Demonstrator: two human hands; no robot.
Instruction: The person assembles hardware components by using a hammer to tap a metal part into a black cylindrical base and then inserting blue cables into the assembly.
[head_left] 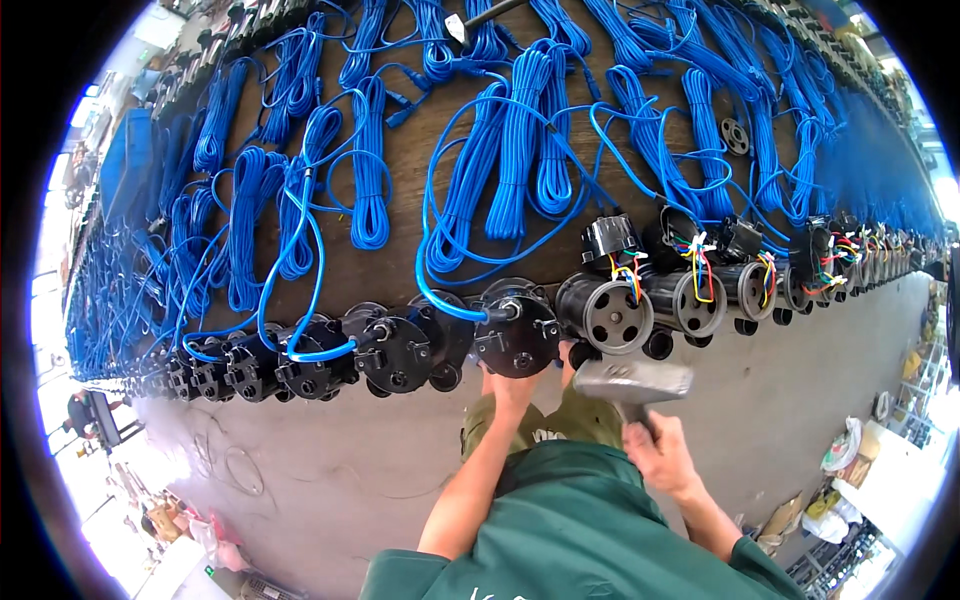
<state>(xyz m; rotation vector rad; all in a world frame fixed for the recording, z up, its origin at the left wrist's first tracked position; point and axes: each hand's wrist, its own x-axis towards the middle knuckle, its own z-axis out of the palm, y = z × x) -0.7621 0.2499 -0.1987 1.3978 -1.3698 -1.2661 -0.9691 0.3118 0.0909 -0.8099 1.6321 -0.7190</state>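
Note:
My right hand (662, 455) grips the handle of a hammer (632, 381), its grey metal head blurred and held up in front of the bench edge. My left hand (512, 388) reaches to the underside of a black capped cylinder (518, 338) with a blue cable (447, 303) coming out of its end cap; the fingers are hidden beneath it. Right beside it lies an uncapped cylinder (605, 316) with a round holed end plate and coloured wires. A loose black cap (608, 238) rests above that one.
Capped cylinders (397, 355) line the bench edge to the left, and uncapped ones (697, 303) with coloured wires continue to the right. Bundles of blue cable (520, 150) cover the brown bench top (400, 170). A holed metal disc (735, 136) lies among them. Bags and boxes (845, 445) stand on the floor.

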